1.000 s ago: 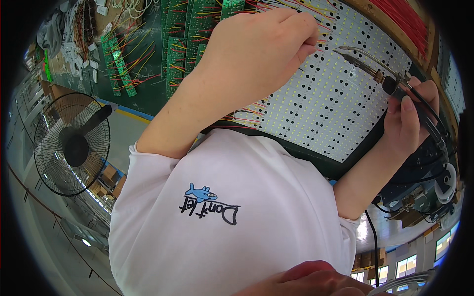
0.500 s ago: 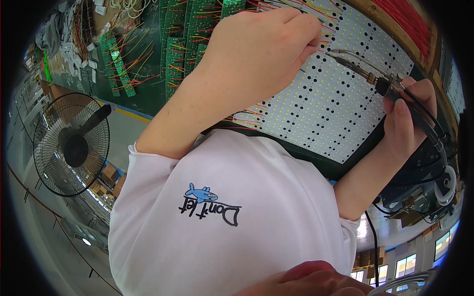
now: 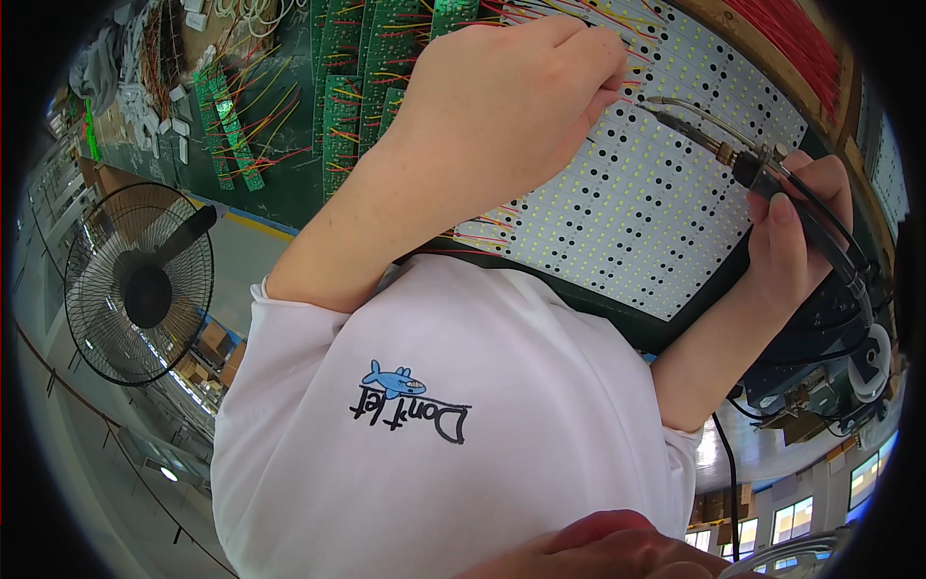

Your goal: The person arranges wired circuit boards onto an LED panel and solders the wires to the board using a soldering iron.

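My left hand (image 3: 531, 96) reaches across the white LED panel (image 3: 617, 232), its fingers pinched together on a thin wire (image 3: 627, 98) of which only a short bit shows past the fingertips. In my right hand (image 3: 796, 227) is a soldering iron (image 3: 743, 166) with a curved metal feed tube (image 3: 690, 104) running alongside it. The iron's tip points left and ends close to my left fingertips, over the panel. Whether it touches the wire or the panel cannot be made out. Red, yellow and black wires (image 3: 632, 29) spread along the panel's far left part.
Green circuit boards (image 3: 342, 125) with wires lie left of the panel, and two more (image 3: 227, 130) farther left. White connectors and cables (image 3: 154, 116) sit at the far left. Red wires (image 3: 796, 39) fill the back right. A black fan (image 3: 145, 289) stands beyond the table's left edge.
Hardly anything differs. My left hand has shifted very slightly; the soldering iron stays at nearly the same spot.
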Available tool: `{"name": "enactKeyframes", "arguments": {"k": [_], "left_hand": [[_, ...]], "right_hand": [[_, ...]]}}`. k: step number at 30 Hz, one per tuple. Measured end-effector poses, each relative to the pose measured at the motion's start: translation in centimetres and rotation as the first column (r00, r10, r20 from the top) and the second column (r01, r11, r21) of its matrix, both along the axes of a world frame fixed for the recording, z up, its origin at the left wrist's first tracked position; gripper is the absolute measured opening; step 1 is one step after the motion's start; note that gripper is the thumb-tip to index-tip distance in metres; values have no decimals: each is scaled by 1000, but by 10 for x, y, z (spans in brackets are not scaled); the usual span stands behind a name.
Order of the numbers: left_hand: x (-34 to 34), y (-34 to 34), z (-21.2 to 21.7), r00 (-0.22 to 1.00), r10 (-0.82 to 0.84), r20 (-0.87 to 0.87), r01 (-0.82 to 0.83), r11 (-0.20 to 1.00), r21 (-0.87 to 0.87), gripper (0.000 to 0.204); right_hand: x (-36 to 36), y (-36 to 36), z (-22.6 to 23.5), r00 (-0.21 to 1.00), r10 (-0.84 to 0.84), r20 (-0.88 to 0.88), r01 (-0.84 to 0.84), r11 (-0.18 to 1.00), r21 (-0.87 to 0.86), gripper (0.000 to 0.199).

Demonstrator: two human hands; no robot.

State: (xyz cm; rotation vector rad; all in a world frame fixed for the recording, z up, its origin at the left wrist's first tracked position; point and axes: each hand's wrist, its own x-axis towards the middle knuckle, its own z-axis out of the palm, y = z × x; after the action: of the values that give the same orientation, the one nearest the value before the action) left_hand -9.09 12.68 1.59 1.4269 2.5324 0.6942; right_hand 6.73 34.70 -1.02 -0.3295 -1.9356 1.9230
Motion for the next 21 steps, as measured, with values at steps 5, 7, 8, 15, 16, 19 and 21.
{"name": "enactKeyframes", "arguments": {"k": [5, 7, 8, 15, 16, 19, 21], "left_hand": [[-1, 1, 2, 1000, 0, 14, 0, 1000, -14, 11], [0, 1, 1, 1000, 1, 4, -1, 1000, 6, 12], [-1, 1, 1, 1000, 1, 5, -1, 1000, 5, 12], [-2, 1, -6, 1000, -15, 11, 15, 1000, -1, 12], [-3, 1, -9, 999, -27, 18, 27, 1000, 6, 11], [-1, 1, -6, 998, -20, 51, 22, 999, -32, 11], [-2, 1, -5, 998, -25, 51, 26, 999, -33, 11]], "right_hand": [[0, 1, 0, 1000, -11, -7, 11, 1000, 3, 28], [-2, -1, 1, 1000, -11, -8, 11, 1000, 14, 28], [-3, -1, 2, 1000, -11, -12, 12, 1000, 26, 28], [-1, 2, 1, 1000, 17, -17, -17, 1000, -22, 26], [-1, 3, 1, 999, 18, -45, -23, 995, -101, 26], [-2, 10, -3, 994, 9, -108, -33, 973, -229, 24], [-3, 11, -4, 989, 0, -148, -41, 960, -277, 24]]}}
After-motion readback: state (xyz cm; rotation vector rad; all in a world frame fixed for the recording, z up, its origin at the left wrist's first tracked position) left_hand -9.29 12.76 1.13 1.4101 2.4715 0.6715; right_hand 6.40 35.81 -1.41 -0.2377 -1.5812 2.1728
